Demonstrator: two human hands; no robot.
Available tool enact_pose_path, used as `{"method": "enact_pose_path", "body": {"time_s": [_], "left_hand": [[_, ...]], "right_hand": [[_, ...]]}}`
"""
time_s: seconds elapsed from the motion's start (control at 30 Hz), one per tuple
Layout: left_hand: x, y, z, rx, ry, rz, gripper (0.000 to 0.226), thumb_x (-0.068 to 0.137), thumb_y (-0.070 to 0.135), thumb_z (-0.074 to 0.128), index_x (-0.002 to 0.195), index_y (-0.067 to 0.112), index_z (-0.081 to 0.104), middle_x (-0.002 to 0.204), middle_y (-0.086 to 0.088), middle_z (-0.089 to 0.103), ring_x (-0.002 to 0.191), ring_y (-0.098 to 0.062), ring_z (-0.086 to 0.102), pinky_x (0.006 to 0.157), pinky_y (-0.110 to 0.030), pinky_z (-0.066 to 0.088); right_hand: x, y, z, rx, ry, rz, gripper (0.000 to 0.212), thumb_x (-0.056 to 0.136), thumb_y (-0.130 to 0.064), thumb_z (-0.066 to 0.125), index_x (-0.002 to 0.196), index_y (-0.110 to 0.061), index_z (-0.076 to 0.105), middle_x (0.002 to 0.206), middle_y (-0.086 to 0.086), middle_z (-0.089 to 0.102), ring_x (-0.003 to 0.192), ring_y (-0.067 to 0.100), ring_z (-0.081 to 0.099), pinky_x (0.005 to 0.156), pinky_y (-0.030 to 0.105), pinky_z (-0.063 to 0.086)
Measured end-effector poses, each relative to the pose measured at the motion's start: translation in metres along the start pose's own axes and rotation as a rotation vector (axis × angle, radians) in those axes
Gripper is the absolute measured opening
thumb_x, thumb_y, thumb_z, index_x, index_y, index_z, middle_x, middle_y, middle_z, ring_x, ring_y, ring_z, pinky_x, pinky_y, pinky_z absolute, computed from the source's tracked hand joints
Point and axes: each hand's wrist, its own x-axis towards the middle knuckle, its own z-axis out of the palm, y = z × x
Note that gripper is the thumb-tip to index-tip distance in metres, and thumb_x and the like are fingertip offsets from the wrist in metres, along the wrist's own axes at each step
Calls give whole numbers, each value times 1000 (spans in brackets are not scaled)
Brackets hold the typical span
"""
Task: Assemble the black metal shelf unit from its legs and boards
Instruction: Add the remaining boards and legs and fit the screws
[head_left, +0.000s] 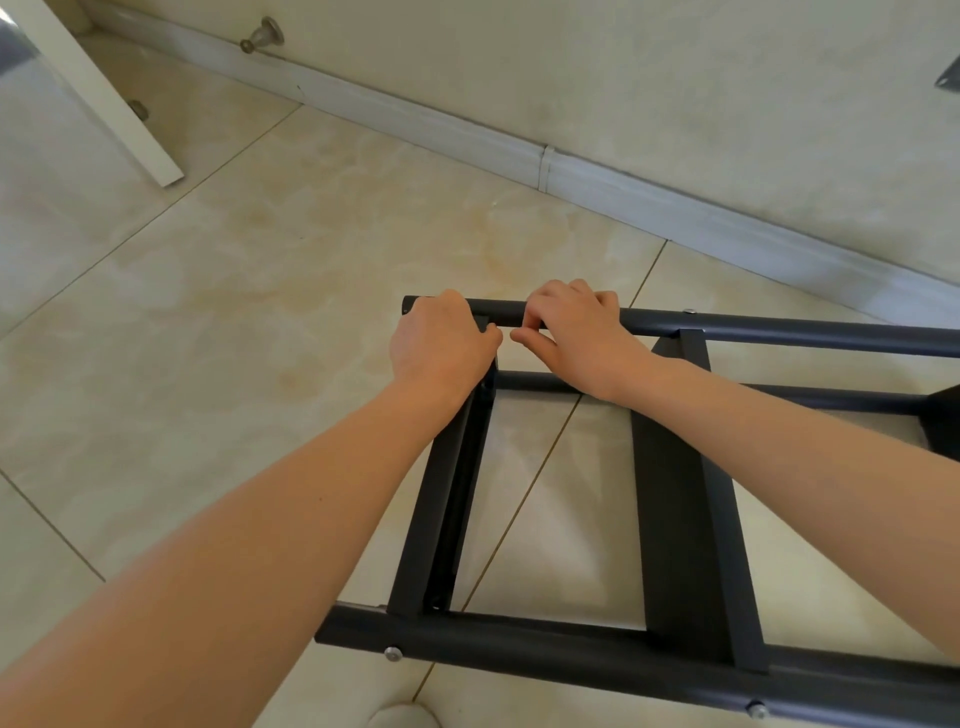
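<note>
Black metal shelf unit, part-built, lies on its side on the glossy beige tiled floor. Near leg, a round black tube, carries silver bolt heads. Two flat black boards span to the far leg, a matching tube. Judged stiff, fairly heavy, paint smooth and slippery: grasp the legs, not board edges. Left hand fingers wrap the far leg at the end board. Right hand fingers curl over it, tips pinched; on what, cannot tell.

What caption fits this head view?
Left hand and right hand hold the far leg of the black shelf frame on tiles.
</note>
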Motion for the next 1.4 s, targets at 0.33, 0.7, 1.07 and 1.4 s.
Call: {"method": "enact_pose_path", "body": {"time_s": [0.33, 0.7, 1.07, 1.4], "left_hand": [[1, -1, -3, 110, 38, 17, 29, 92, 35, 64, 84, 17, 43, 64, 4, 38, 63, -23, 48, 46, -25, 26], [5, 0, -6, 133, 30, -25, 24, 92, 31, 63, 87, 17, 45, 84, -6, 53, 71, -27, 53, 51, -29, 32], [-40, -30, -24, -99, -307, -25, 38, 93, 49, 64, 92, 10, 64, 74, 0, 60, 65, -15, 59, 58, -24, 50], [-140, -88, -73, -162, -554, 181, 53, 89, 57, 56, 139, 41, 52, 102, 37, 58, 81, 17, 59, 66, 6, 39]], "right_hand": [[1, 1, 5, 27, 42, 1, 23, 99, -43, 48, 83, -27, 47, 109, -3, 55, 103, 21, 46, 87, 37, 26], [2, 2, 4, 43, 32, 15, 24, 99, -42, 49, 82, -25, 49, 105, -4, 53, 98, 19, 43, 89, 39, 30], [-14, 0, 2, 178, 132, 70, 22, 98, -34, 54, 82, -21, 59, 120, -2, 64, 119, 18, 52, 106, 44, 21], [-81, -32, 5, 442, 52, 19, 18, 92, -37, 55, 86, -23, 65, 114, -10, 64, 118, 6, 51, 107, 32, 37]]}}
